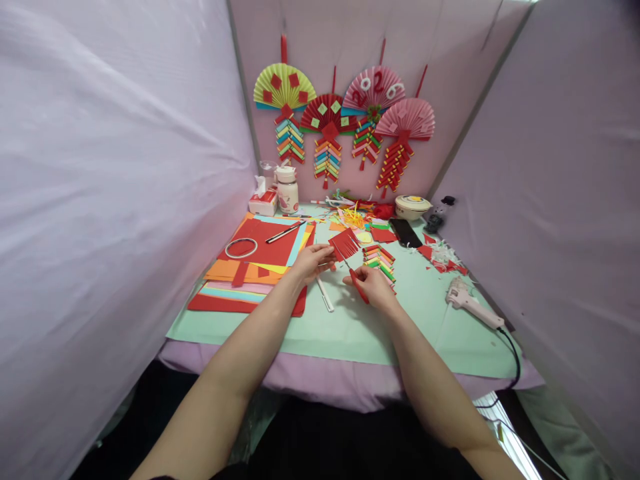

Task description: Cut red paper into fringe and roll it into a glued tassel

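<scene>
My left hand [311, 261] pinches the edge of a small red paper piece [345, 243] cut into a fringe, held just above the green mat [350, 327]. My right hand [374, 287] grips red-handled scissors [358, 285], whose blades point up toward the fringed paper. A white glue stick [325, 295] lies on the mat between my hands. A string of small coloured paper strips [380, 261] lies just beyond my right hand.
A stack of coloured paper sheets [250, 270] with a tape ring [241, 248] and a pen sits to the left. A glue gun [470, 301] with its cable lies right. A bowl [412, 205], phone [405, 233], bottle [287, 189] and paper scraps stand behind. Paper fans [345, 113] hang on the back wall.
</scene>
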The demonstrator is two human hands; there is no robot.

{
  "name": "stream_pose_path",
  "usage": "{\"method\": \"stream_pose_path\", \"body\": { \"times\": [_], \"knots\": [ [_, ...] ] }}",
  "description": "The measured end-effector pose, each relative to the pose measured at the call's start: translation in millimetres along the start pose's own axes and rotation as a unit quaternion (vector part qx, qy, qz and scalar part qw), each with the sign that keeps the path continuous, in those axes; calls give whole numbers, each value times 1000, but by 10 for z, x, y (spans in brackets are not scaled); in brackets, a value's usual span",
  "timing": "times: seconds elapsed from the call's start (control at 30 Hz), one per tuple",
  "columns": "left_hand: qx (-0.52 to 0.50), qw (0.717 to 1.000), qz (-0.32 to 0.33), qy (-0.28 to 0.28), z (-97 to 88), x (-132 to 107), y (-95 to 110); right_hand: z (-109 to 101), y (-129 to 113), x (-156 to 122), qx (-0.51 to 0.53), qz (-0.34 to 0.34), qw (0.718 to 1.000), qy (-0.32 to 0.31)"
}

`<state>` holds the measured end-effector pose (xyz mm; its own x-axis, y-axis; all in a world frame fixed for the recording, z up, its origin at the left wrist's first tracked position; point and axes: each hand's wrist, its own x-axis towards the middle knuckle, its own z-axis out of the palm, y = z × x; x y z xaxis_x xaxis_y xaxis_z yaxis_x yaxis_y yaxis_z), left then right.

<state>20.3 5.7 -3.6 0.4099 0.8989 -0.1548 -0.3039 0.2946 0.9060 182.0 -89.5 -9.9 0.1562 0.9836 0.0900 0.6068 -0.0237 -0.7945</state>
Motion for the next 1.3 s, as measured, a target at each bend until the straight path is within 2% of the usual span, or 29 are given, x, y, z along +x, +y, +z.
{"method": "stream_pose_path", "body": {
  "times": [0.2, 0.43, 0.6, 1.3],
  "knots": [
    [12, 1000, -2, -6, 15, -18, 5, 28, 61, 13, 11, -1, 1000, -12],
    [-14, 999, 39, 34, -42, 64, -26, 54, 152, 20, 19, 15, 998, -60],
    [-51, 994, 76, 63, -66, 81, 1, 53, 157, 10, 13, 22, 998, -65],
    [-17, 996, 65, 59, -24, 52, 8, 54, 133, 13, 11, 20, 998, -59]
  ]
}}
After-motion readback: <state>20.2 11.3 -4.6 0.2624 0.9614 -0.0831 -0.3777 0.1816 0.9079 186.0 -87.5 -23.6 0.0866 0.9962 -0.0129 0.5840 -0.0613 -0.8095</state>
